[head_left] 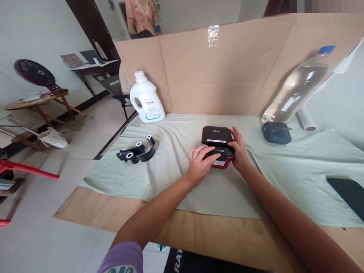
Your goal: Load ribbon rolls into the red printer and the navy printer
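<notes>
A small red and black device (217, 133), box-shaped with a hinged lid tipped back, sits on the cloth in front of me. White print and a white strip show on the lid's inside. My left hand (199, 165) reaches over its front left, index finger and thumb gripping a black part (221, 152) in the opened body. What lies under those fingers is hidden. On the right side, my right hand (239, 149) grips the device, thumb at the hinge and fingers behind. Black strips wound on white-cored rolls (138, 148) lie to the left, apart from both hands.
A white detergent bottle (148, 99) stands at back left, before a cardboard screen (213, 76). At right are a large clear bottle (298, 87) leaning, a dark blue box-like object (276, 132), a white roll (306, 119) and a black phone (347, 193). A person (141, 17) stands behind.
</notes>
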Action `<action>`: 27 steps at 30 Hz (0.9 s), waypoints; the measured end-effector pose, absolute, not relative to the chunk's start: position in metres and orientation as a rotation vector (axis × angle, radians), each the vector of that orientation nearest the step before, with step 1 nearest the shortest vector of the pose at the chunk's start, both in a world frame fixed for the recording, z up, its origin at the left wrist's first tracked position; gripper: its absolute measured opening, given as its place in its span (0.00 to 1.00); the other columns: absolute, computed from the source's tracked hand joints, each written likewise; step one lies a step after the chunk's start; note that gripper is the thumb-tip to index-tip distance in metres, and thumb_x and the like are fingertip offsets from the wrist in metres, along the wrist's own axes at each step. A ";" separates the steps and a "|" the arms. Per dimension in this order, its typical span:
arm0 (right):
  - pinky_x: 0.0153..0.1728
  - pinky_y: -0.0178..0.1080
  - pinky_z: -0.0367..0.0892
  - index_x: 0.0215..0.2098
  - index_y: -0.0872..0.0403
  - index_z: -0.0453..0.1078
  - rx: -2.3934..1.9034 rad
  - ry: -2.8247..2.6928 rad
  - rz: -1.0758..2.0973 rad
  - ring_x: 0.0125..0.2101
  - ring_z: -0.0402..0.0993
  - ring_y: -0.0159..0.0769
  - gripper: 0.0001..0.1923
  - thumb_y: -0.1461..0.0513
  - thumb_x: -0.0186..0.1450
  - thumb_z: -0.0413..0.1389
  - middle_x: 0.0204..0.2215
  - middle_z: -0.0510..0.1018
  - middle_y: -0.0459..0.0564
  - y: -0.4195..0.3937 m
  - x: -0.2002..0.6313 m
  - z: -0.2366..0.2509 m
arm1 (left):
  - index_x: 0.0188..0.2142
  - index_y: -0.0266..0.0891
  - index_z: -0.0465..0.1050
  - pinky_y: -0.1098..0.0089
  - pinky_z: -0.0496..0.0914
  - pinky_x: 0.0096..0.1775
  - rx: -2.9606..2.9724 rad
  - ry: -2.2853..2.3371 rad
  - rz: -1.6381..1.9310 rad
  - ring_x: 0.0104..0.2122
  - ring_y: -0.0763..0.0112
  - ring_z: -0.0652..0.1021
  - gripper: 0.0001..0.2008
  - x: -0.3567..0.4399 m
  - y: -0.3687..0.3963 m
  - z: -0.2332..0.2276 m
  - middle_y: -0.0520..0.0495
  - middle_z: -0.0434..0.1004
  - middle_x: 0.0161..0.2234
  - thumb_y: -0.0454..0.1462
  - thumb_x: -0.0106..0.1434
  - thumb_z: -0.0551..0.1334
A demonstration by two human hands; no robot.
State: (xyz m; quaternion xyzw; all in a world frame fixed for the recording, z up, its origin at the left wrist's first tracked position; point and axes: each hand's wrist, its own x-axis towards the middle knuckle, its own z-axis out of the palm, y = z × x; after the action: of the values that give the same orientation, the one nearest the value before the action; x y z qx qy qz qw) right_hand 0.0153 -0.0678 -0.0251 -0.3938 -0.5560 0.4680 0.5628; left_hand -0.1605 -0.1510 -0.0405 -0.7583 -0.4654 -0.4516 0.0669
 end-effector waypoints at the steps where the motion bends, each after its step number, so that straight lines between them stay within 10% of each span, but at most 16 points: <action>1: 0.62 0.51 0.63 0.68 0.40 0.53 -0.922 -1.291 1.113 0.65 0.61 0.44 0.40 0.59 0.56 0.50 0.66 0.64 0.45 -0.068 0.014 -0.027 | 0.47 0.54 0.81 0.54 0.62 0.56 -2.279 -1.416 -1.357 0.57 0.60 0.72 0.15 -0.161 -0.151 -0.041 0.46 0.79 0.54 0.39 0.73 0.54; 15: 0.69 0.52 0.51 0.64 0.38 0.61 -0.748 -1.077 1.276 0.65 0.62 0.42 0.38 0.62 0.54 0.55 0.62 0.70 0.39 -0.064 0.011 -0.033 | 0.67 0.38 0.58 0.54 0.62 0.63 -2.301 -1.572 -1.506 0.67 0.54 0.64 0.31 -0.165 -0.141 -0.038 0.35 0.68 0.63 0.51 0.71 0.56; 27: 0.69 0.55 0.52 0.58 0.40 0.68 -0.684 -1.018 1.301 0.66 0.62 0.45 0.28 0.52 0.59 0.59 0.63 0.70 0.43 -0.062 0.014 -0.051 | 0.61 0.39 0.65 0.54 0.63 0.61 -2.308 -1.549 -1.414 0.64 0.53 0.69 0.27 -0.170 -0.139 -0.029 0.36 0.74 0.58 0.49 0.67 0.60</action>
State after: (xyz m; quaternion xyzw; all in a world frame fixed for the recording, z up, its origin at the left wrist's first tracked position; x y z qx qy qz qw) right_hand 0.0144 -0.0621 -0.0507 -0.2983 -0.4440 0.5673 0.6261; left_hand -0.1702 -0.1392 -0.0290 -0.7400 -0.4966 -0.4534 0.0112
